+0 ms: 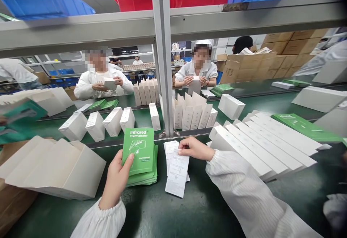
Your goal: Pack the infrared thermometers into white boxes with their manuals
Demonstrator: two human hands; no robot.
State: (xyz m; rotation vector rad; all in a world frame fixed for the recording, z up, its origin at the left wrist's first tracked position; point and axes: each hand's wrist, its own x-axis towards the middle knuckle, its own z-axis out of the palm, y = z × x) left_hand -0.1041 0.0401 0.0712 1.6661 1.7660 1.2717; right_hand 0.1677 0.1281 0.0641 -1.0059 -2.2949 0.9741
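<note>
A green user manual (141, 147) for an infrared thermometer is held in my left hand (118, 174), thumb on its cover and fingers behind its left edge. Just under it lies a stack of green manuals (148, 179). My right hand (194, 148) pinches the top of a white printed leaflet (176, 176) between thumb and fingers. More white leaflets (170, 147) lie beneath that one on the green table. Open white boxes (81, 169) stand to the left of my left hand, and a row of white boxes (249, 147) lies beyond my right forearm.
A grey metal post (162, 57) rises ahead, below a shelf beam (81, 30) carrying blue and red bins. White boxes (189, 115) stand on the conveyor behind the post. Two co-workers (101, 82) sit opposite, each holding a white box. Brown cartons (249, 66) are at the back right.
</note>
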